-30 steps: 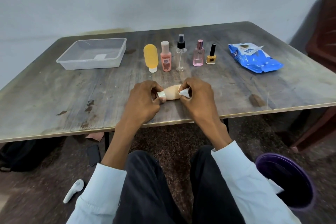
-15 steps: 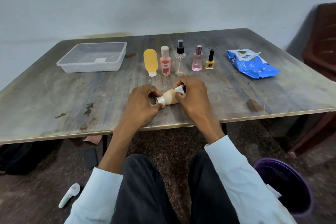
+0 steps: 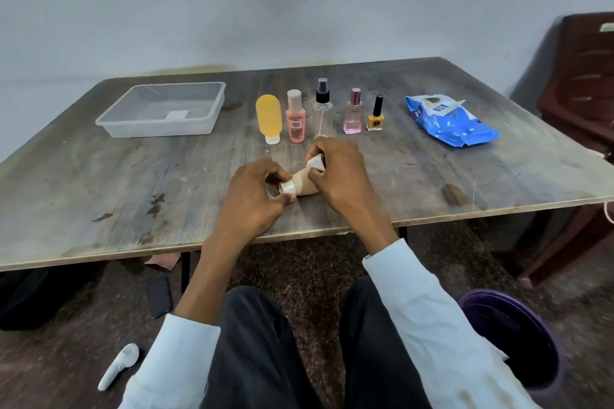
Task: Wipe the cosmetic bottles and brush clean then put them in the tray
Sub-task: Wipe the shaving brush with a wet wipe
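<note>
Tray (image 3: pixel 212 116): far left of table, holds no bottles.
Left hand (image 3: pixel 252 199): pinches beige bottle (image 3: pixel 304 184) at its white cap — now tilted, was lying flat.
Right hand (image 3: pixel 335 173): pinches wipe (image 3: pixel 315 163) against bottle's far end — wiping continues.
Five bottles: upright behind, untouched.

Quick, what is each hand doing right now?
Left hand: grips the beige bottle by its cap end.
Right hand: pinches a white wipe against the bottle.

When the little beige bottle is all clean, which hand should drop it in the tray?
Probably the left hand. It already grips the beige bottle by its cap end, and the clear tray sits on the table's left side. The right hand is busy pinching the white wipe.
</note>
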